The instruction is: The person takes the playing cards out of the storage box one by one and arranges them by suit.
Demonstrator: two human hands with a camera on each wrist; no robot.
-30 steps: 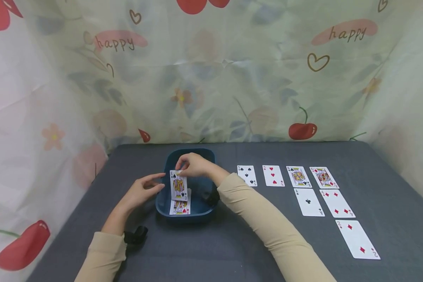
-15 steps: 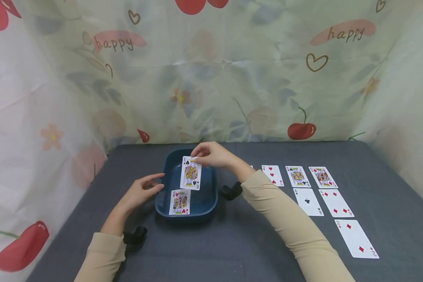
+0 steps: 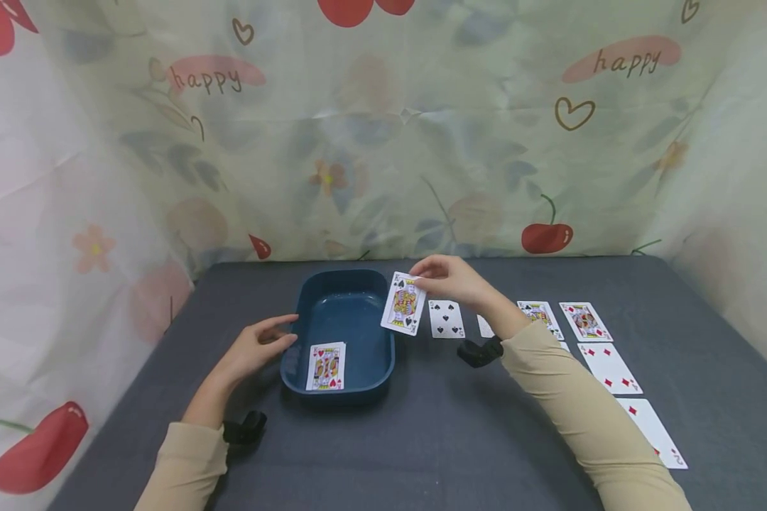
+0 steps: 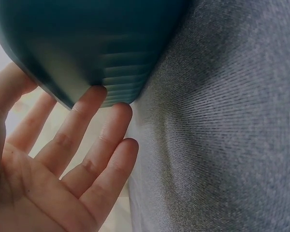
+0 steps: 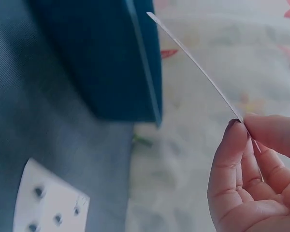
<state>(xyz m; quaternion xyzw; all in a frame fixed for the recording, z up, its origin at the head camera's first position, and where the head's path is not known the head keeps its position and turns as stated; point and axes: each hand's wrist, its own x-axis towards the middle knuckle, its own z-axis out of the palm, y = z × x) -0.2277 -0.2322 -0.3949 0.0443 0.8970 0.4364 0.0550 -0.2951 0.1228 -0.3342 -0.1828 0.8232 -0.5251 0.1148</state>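
Observation:
My right hand (image 3: 446, 278) pinches the king of spades (image 3: 404, 305) by its upper corner, thumb against fingers. The card hangs tilted over the right rim of the blue bin (image 3: 339, 328); in the right wrist view the playing card (image 5: 198, 67) shows edge-on. My left hand (image 3: 263, 344) is at the bin's left side, its fingers fairly straight; in the left wrist view the fingertips (image 4: 97, 92) are right at the bin wall (image 4: 87, 38). A king of hearts (image 3: 326, 366) lies face up in the near left part of the bin, over another card edge.
Right of the bin, a five of spades (image 3: 447, 319) lies on the grey cloth. Farther right are a king of clubs (image 3: 537, 316), a king of diamonds (image 3: 584, 321), a four of diamonds (image 3: 610, 367) and a two of diamonds (image 3: 652, 429). My right forearm partly covers several cards.
My right hand has lifted the king of spades from over the king of hearts and carried it rightward to the bin's right rim. The left hand has stayed at the bin's side.

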